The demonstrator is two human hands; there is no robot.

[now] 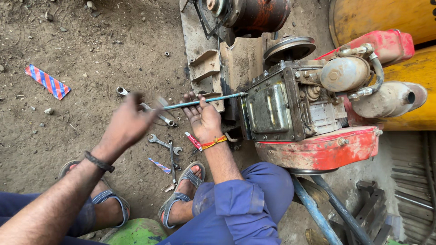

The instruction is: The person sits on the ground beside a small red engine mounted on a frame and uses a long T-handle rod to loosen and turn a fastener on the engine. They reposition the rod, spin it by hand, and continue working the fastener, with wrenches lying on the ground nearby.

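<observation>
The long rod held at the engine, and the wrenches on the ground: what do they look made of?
The rod looks like metal, grey-blue, thin and straight with a dull sheen. The wrenches look like bare steel, silvery and glinting. The right hand steadies the rod; the left hand is blurred.

A striped red-and-blue flat wrapper (47, 81) lies on the dirt ground (91, 41) at the upper left of the frame. Near the centre, a grey open-ended steel spanner (164, 144) rests beside a small red-and-white tube (193, 141). A smaller striped scrap (160, 165) lies lower down, near a grey strapped sandal (181, 193). Yellow rounded metal bodywork (386, 16) fills the upper right, and a green curved object (136, 232) sits at the bottom edge.
</observation>
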